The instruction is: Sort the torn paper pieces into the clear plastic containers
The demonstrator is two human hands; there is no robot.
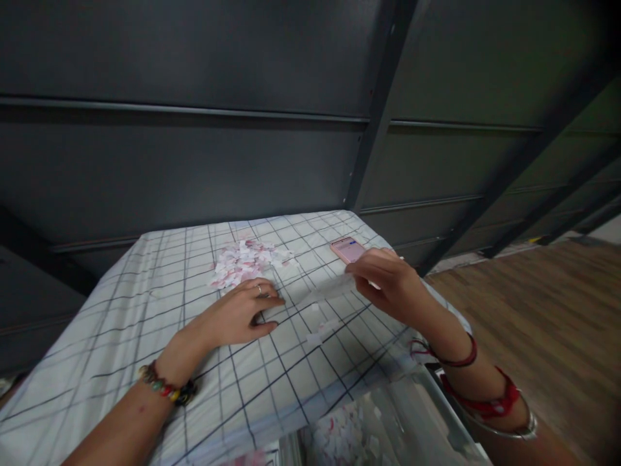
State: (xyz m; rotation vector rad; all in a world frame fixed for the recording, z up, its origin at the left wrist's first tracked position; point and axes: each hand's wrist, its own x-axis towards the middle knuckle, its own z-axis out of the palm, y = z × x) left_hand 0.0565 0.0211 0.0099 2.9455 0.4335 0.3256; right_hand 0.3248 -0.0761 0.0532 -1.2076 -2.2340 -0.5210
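Note:
My left hand (pixel 245 312) rests low over the checked cloth, thumb and fingers apart, with nothing in it. Just beyond its knuckles lies a heap of small white and pink paper pieces (pixel 244 260). Between the pinched thumb and fingers of my right hand (pixel 391 281) is one end of a thin, whitish, see-through strip (pixel 332 288). The strip stretches left toward my left fingertips, stopping short of them; whether it is plastic or paper I cannot tell. A few loose white paper pieces (pixel 323 331) lie on the cloth below it.
A pink-edged phone (pixel 347 249) lies just past my right hand, its screen lit. The white checked cloth (pixel 276 382) covers the table, which meets a dark panelled wall (pixel 194 168). A clear plastic box (pixel 422 414) with paper pieces stands at the near edge. Wooden floor (pixel 548 304) extends right.

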